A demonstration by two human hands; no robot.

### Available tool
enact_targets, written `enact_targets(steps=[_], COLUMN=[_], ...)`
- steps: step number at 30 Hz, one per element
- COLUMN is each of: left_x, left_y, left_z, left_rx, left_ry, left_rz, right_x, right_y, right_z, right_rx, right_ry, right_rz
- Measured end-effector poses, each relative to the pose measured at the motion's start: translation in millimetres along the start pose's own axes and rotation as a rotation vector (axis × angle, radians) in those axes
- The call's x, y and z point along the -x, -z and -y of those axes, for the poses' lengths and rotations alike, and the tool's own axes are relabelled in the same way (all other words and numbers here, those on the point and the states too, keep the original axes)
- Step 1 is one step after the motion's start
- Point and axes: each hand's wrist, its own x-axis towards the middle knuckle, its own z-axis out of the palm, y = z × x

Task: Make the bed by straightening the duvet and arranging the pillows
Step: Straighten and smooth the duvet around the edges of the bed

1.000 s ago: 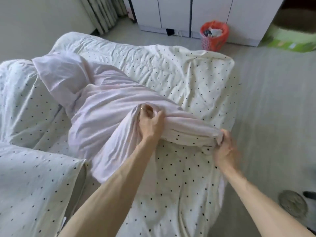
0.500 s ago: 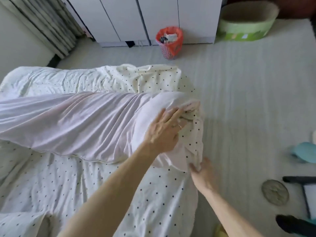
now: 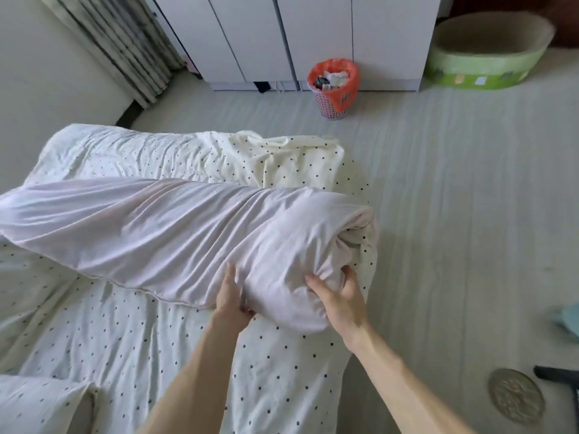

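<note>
1. Head view, the task's thing first: a long bunched roll of duvet [image 3: 175, 227] across the bed [image 3: 103, 151], from the picture's left edge to the bed's right-hand corner. Pale lilac side outward, dotted white side showing in the coiled end on the right.
2. Relative to the hands: near edge of the roll just above the left hand [image 3: 230, 300], bulging right end just above and partly inside the right hand [image 3: 340, 300]. Both in contact with the cloth, close together, at the roll's right part.
3. Left hand: grips the near hem of the roll, thumb laid upward along the lilac cloth, fingers curled under the fold.
4. Right hand: clutches the bunched end, thumb and fingers dug into the cloth and spread round the bulge.
5. Arms: bare forearms reaching up from the bottom edge and slanting toward each other. Left one over the dotted sheet [image 3: 150, 355], right one over the bed's right border.
6. Bottom left corner: a dotted pillow [image 3: 37, 405], well apart from both hands, cut off by the frame.
7. Beyond the bed, on the pale floor [image 3: 454, 214]: a pink waste basket [image 3: 333, 89] with an orange liner, just before a white wardrobe [image 3: 282, 36]. A curtain [image 3: 125, 42] at upper left, a green oval basket [image 3: 488, 67] at upper right, a round grey disc [image 3: 515, 394] at lower right.
</note>
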Motion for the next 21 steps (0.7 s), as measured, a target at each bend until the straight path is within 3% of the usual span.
enact_targets(steps=[2, 5, 9, 12, 15, 17, 21], left_x=[1.3, 3.0, 15.1, 6.3, -26.0, -53.6, -98.4], left_y=[-12.1, -43.8, -137.0, -211.4, -251.9, -267.6, -287.2], left_z=[-28.8, -84.7, -167.0, -234.1, -274.7, -275.7, -223.8], left_rx=[0.067, 0.165, -0.172, -0.306, -0.518, -0.771, -1.522], left_ry=[-0.064, -0.165, -0.504, -0.718, -0.790, -0.815, -0.962], left_rz=[0.001, 0.040, -0.002, 0.057, 0.166, 0.264, 0.274], right_x=[-18.0, -63.1, -128.1, -185.6, -234.4, -253.2, -268.7], right_y=[6.1, 24.4, 45.2, 49.7, 52.8, 49.6, 44.4], right_z=[31.6, 75.8, 140.6, 193.9, 225.6, 224.9, 170.6], right_rx=[-0.073, -0.414, -0.610, -0.652, -0.731, -0.649, -0.076], right_ry=[-0.013, -0.129, -0.182, -0.124, 0.023, 0.079, 0.040], right_rz=[-0.102, -0.236, -0.389, -0.460, -0.371, -0.264, -0.233])
